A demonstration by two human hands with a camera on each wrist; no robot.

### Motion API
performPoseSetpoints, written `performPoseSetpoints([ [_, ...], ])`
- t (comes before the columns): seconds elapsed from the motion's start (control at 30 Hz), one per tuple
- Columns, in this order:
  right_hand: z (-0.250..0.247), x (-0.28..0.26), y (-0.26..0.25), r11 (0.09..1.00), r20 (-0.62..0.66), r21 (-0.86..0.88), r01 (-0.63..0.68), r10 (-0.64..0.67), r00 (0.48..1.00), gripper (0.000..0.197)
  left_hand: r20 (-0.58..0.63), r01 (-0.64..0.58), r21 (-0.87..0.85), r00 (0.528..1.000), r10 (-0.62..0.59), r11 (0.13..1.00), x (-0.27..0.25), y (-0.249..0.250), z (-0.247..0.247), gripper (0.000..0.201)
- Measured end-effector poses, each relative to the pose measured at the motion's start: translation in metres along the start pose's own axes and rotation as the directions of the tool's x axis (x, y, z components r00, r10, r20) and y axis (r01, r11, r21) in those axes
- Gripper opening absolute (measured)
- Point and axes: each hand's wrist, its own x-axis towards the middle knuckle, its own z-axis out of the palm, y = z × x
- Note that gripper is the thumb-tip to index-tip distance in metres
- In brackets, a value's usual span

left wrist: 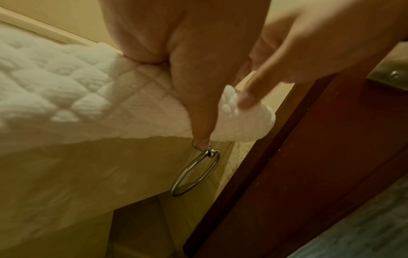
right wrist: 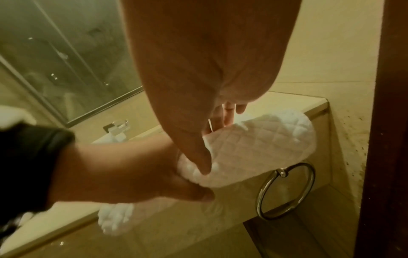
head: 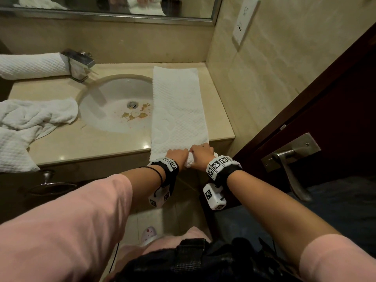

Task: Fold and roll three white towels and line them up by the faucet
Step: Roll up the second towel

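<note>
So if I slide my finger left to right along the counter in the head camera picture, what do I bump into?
Crumpled white towel → round white sink basin → long folded white towel, which both hands are rolling → beige tiled wall.

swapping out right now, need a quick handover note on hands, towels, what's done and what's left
Left hand and right hand: both grip the near end of the folded white quilted towel strip, starting its roll at the counter's front edge.
The strip lies lengthwise on the beige stone counter, right of the round white sink.
Done: one rolled white towel lies left of the chrome faucet.
Left: finish this roll and place it; fold, roll and place the crumpled white towel at the counter's left.
</note>
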Motion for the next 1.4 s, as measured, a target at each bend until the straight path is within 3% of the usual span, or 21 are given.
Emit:
performPoseSetpoints([
  [0.1, 0.014, -0.003, -0.005, 0.992, -0.028, -0.119, 0.029, -0.033, 0.999, 0.059, 0.007, -0.006, -0.034, 1.0, 0.006, 0.999, 0.001, 0.0, -0.005, 0.045],
  [0.23, 0.028, -0.002, -0.007, 0.987, -0.112, -0.161, 0.018, -0.036, 0.993, 0.048, 0.039, -0.029, -0.034, 0.999, 0.031, 0.999, -0.001, 0.001, -0.012, 0.038],
  [0.37, 0.028, 0.005, -0.011, 0.98, -0.061, -0.198, 0.02, -0.033, 0.998, 0.046, 0.087, -0.024, -0.034, 0.996, 0.027, 0.999, -0.007, 0.0, -0.014, 0.034],
  [0.53, 0.024, 0.014, -0.014, 0.972, 0.013, -0.229, 0.046, -0.044, 0.999, 0.046, -0.005, 0.025, -0.016, 1.0, -0.025, 1.0, -0.017, -0.004, -0.008, 0.042],
  [0.63, 0.02, 0.018, -0.017, 0.973, 0.011, -0.227, 0.05, -0.048, 0.999, 0.048, -0.104, -0.015, 0.011, 0.994, 0.016, 1.0, -0.02, -0.008, -0.004, 0.043],
  [0.73, 0.019, 0.02, -0.018, 0.979, 0.02, -0.198, 0.058, -0.055, 0.998, 0.049, -0.126, -0.049, -0.003, 0.991, 0.048, 0.999, -0.022, -0.01, -0.006, 0.037],
  [0.9, 0.018, 0.011, -0.016, 0.99, -0.074, -0.12, 0.073, -0.083, 0.994, 0.054, -0.053, -0.069, -0.074, 0.996, 0.066, 0.995, -0.019, -0.014, -0.013, 0.037],
  [1.03, 0.013, 0.004, -0.007, 0.964, -0.156, -0.219, 0.153, -0.189, 0.969, 0.046, -0.006, -0.071, -0.092, 0.997, 0.071, 0.993, -0.013, -0.016, -0.019, 0.039],
  [1.2, 0.008, 0.006, -0.01, 0.952, -0.073, -0.261, 0.158, -0.183, 0.98, 0.03, 0.042, -0.073, -0.009, 0.996, 0.073, 0.997, -0.012, -0.015, -0.025, 0.045],
  [1.4, 0.004, 0.014, -0.01, 0.971, -0.033, -0.192, 0.142, -0.151, 0.988, 0.029, -0.151, -0.056, 0.133, 0.986, 0.076, 0.99, -0.022, -0.011, -0.004, 0.041],
])
